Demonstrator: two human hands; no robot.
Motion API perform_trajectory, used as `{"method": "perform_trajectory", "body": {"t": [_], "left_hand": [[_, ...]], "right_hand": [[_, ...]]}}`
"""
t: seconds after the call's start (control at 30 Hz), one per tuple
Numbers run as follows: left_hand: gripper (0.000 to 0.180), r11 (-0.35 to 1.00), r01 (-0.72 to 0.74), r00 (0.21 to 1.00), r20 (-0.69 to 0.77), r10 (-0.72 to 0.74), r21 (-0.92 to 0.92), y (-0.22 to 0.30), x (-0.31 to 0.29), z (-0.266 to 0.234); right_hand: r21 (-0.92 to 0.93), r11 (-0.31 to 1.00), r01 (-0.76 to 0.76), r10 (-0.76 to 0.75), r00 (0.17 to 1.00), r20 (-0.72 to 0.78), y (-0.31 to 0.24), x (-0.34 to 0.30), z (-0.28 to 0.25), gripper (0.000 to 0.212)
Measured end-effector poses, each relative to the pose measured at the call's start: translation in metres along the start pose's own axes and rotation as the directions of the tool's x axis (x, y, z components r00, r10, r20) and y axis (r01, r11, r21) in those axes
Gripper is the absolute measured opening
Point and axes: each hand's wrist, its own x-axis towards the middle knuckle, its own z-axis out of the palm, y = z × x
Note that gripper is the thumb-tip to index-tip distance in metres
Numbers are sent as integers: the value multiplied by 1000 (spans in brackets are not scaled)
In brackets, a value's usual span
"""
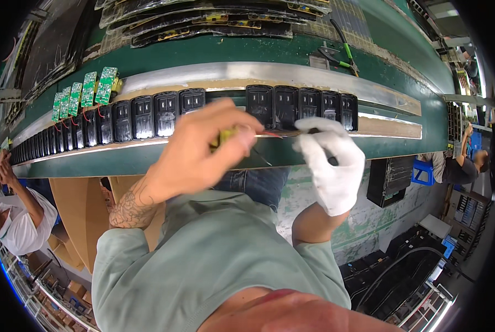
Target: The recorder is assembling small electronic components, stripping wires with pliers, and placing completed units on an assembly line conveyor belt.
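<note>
My bare left hand (208, 149), blurred by motion, is closed around a small circuit board (223, 137), of which a yellow part shows between the fingers. A red wire (272, 134) and a dark wire (263, 157) stick out from it toward the right. My right hand (333, 160), in a white glove, is closed in a pinch close to the wire ends. Something dark shows between its fingers, too covered to name. Just beyond both hands stand black plastic case halves (286, 108) in a row, with a gap in the row behind my left hand.
The case row (142, 116) runs along a metal-edged rail (391, 128) on the green bench (203, 52). Several green circuit boards (106, 86) with red wires stand on cases at left. Green-handled pliers (345, 52) and stacked trays (203, 22) lie beyond. Co-workers (23, 216) sit both sides.
</note>
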Motion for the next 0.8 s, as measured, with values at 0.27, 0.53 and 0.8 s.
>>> {"method": "perform_trajectory", "body": {"t": [0.27, 0.53, 0.8], "left_hand": [[6, 975, 141, 969, -227, -100, 173, -20, 23, -3], [9, 840, 228, 959, -261, -108, 493, -18, 29, 4], [11, 774, 223, 969, -221, -109, 593, -15, 30, 1]], "right_hand": [[-212, 956, 201, -168, 972, 164, 11, -17, 31, 8], [-264, 949, 173, -145, 982, 122, 22, -21, 42, 9], [-233, 958, 166, -141, 983, 119, 23, -19, 40, 8]]}}
